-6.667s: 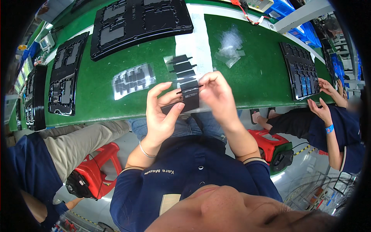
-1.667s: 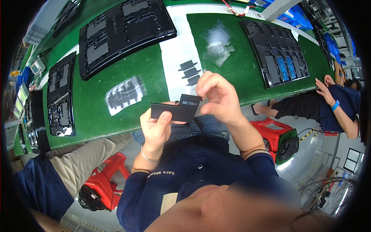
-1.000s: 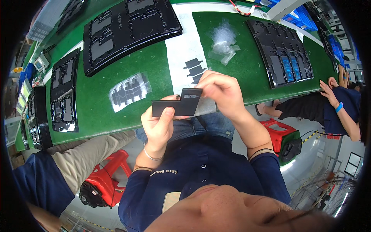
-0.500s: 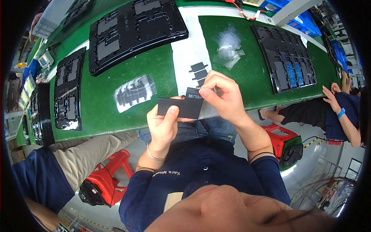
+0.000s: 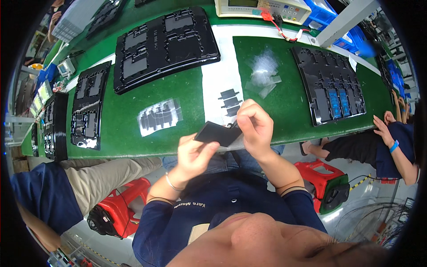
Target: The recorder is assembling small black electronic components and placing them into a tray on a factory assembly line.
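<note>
Between my hands, above the near edge of the green table (image 5: pixel 191 95), is a flat black L-shaped battery (image 5: pixel 212 134), tilted. My left hand (image 5: pixel 194 155) grips its left end, thumb on top and fingers beneath. At its right end my right hand (image 5: pixel 255 133) pinches with thumb and forefinger; whether a thin film or tab is also between those fingertips, I cannot tell. Just beyond lie several black adhesive pieces (image 5: pixel 230 103) on a white strip (image 5: pixel 215 80). To their left is a clear sheet (image 5: pixel 178 111) with black strips.
Black moulded trays (image 5: pixel 195 58) stand at the far left, with more further left (image 5: pixel 91 107). Another tray (image 5: pixel 311 80) at the right holds flat parts, some blue. Crumpled clear film (image 5: pixel 264 71) lies mid-table. A meter (image 5: pixel 262 9) sits behind. People work on both sides.
The battery has tipped from showing its broad face to a steeper slant. My right hand has turned and moved slightly down at its right end. The view has shifted, showing the meter.
</note>
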A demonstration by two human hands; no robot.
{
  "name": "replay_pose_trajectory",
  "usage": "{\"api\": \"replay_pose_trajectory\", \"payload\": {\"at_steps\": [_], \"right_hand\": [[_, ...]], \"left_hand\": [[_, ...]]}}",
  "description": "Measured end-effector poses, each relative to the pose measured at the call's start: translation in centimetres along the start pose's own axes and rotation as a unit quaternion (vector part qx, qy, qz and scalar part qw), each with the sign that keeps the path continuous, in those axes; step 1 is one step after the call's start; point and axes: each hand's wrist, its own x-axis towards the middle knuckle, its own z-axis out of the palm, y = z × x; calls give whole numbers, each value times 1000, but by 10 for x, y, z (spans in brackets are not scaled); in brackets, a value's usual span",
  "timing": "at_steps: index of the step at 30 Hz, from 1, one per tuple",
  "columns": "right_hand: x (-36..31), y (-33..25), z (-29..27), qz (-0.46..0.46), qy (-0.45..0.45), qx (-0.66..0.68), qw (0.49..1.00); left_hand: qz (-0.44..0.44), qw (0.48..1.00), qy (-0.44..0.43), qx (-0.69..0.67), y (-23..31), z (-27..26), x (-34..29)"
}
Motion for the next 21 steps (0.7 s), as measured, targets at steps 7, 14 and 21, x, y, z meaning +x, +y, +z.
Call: {"api": "replay_pose_trajectory", "payload": {"at_steps": [7,14,21], "right_hand": [[-12,-17,-51,-36,-9,-189,981],[-38,-35,-125,-70,157,-372,912],[-38,-40,-160,-1,115,-656,746]], "left_hand": [[227,886,24,404,17,-58,102],[210,768,-43,603,-40,-86,167],[208,776,-38,594,-52,-88,155]]}}
